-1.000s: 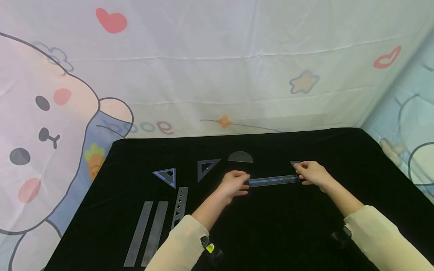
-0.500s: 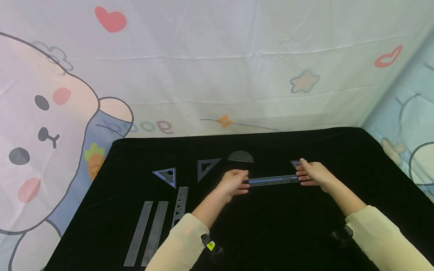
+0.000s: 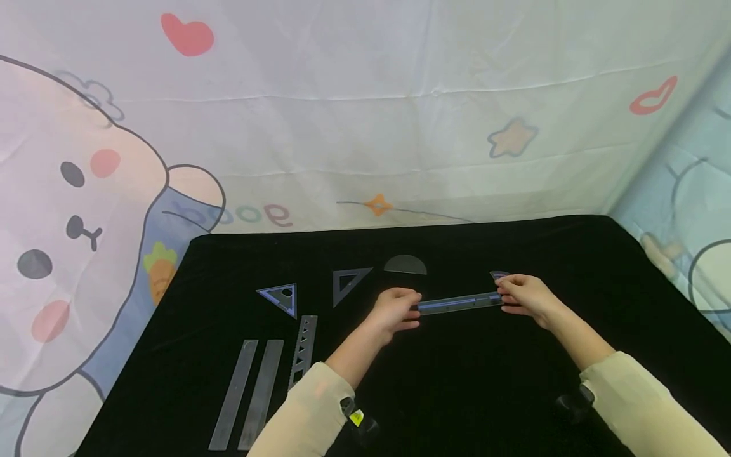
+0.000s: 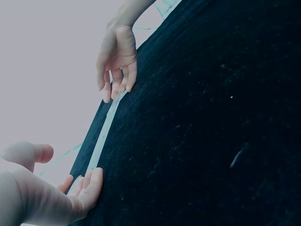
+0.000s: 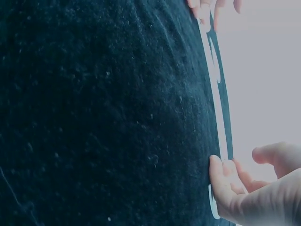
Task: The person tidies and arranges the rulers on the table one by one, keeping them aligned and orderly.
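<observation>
A clear ruler (image 3: 459, 304) with a blue stripe lies crosswise on the black cloth between my hands. My left hand (image 3: 394, 311) touches its left end with the fingertips. At the right end are the fingers of my right hand (image 3: 525, 297). Both wrist views show the thumb (image 4: 42, 153) of the left and the thumb (image 5: 263, 154) of the right standing well apart from the other fingers. Behind the right hand, a small bluish clear piece (image 3: 497, 275) is partly covered.
A half-round protractor (image 3: 405, 264), a grey set square (image 3: 341, 284) and a blue-edged set square (image 3: 292, 298) lie further back. Two plain rulers (image 3: 233, 395) and a stencil ruler (image 3: 302, 346) lie at left, partly behind the left sleeve. A printed curtain (image 3: 342, 139) hangs beyond the table.
The right thumb lifted away half a second ago and is now lower, nearer its fingers. The ruler's right end has shifted slightly back. The left hand stays almost in place.
</observation>
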A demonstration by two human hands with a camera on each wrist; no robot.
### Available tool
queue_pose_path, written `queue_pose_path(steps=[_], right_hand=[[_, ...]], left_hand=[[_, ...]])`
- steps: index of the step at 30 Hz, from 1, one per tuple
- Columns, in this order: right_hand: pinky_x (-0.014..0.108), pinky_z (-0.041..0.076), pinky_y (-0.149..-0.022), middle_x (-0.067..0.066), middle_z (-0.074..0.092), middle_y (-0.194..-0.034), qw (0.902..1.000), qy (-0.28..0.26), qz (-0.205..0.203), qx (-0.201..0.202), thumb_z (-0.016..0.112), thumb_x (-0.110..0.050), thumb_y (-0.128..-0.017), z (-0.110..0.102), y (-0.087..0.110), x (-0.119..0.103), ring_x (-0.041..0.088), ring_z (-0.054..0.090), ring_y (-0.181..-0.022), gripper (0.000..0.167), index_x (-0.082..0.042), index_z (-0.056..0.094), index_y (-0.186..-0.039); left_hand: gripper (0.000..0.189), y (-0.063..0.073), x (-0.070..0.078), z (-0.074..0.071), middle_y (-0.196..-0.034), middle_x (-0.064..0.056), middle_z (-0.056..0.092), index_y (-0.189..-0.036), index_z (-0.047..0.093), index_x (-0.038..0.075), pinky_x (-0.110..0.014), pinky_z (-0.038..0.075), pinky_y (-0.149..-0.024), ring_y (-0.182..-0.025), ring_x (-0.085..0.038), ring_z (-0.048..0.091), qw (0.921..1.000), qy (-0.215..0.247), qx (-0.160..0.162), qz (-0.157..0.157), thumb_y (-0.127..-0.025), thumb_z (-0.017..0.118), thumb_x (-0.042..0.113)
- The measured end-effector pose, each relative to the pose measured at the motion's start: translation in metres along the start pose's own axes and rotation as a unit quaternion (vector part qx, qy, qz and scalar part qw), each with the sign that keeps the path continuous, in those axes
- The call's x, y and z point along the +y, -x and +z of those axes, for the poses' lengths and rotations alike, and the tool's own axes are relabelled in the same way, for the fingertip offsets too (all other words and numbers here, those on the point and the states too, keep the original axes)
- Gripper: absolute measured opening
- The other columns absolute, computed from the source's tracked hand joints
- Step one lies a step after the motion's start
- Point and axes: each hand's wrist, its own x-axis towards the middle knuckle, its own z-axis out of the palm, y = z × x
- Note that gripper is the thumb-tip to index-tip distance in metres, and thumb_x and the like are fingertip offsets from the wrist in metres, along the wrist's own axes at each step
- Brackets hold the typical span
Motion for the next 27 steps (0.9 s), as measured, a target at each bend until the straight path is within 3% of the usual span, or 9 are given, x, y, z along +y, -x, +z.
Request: queue_pose_path(steps=[5,10,17,27], right_hand=[[0.026,0.054,-0.082,0.020,0.044,-0.121,0.9993,-0.034,0.002,0.013,0.039,-0.023,-0.099,0.002,-0.002,0.002,0.008,0.053,-0.085,0.047,0.009,0.034,-0.133],[0.023,0.052,-0.082,0.009,0.042,-0.114,0.9973,-0.070,0.007,0.021,0.043,-0.023,-0.097,0.004,-0.003,0.002,0.012,0.048,-0.091,0.049,0.005,0.032,-0.136],[0.020,0.051,-0.083,0.004,0.040,-0.109,0.9933,-0.113,-0.010,0.024,0.047,-0.021,-0.095,0.008,-0.004,0.001,0.007,0.050,-0.088,0.052,0.003,0.029,-0.138],[0.016,0.052,-0.074,0.002,0.042,-0.098,0.9877,-0.147,-0.031,0.045,0.044,-0.007,-0.094,0.014,-0.004,-0.002,0.003,0.054,-0.078,0.044,0.006,0.031,-0.134]], left_hand=[[0.038,0.001,0.000,0.000,-0.113,-0.013,0.055,-0.122,0.050,0.005,-0.030,0.055,-0.079,-0.097,-0.024,0.060,1.0000,0.001,0.009,0.001,-0.089,0.059,0.022],[0.039,0.002,0.000,0.000,-0.109,-0.011,0.057,-0.122,0.051,0.005,-0.029,0.055,-0.078,-0.092,-0.021,0.061,0.9998,0.002,0.020,0.000,-0.087,0.061,0.019],[0.040,-0.001,-0.001,0.002,-0.104,-0.010,0.061,-0.120,0.054,0.006,-0.026,0.056,-0.072,-0.089,-0.021,0.060,0.9995,0.005,0.031,0.009,-0.082,0.066,0.011],[0.037,-0.001,-0.004,0.001,-0.100,-0.010,0.061,-0.116,0.056,0.007,-0.025,0.056,-0.071,-0.085,-0.020,0.060,0.9994,0.006,0.034,0.011,-0.081,0.066,0.008]])
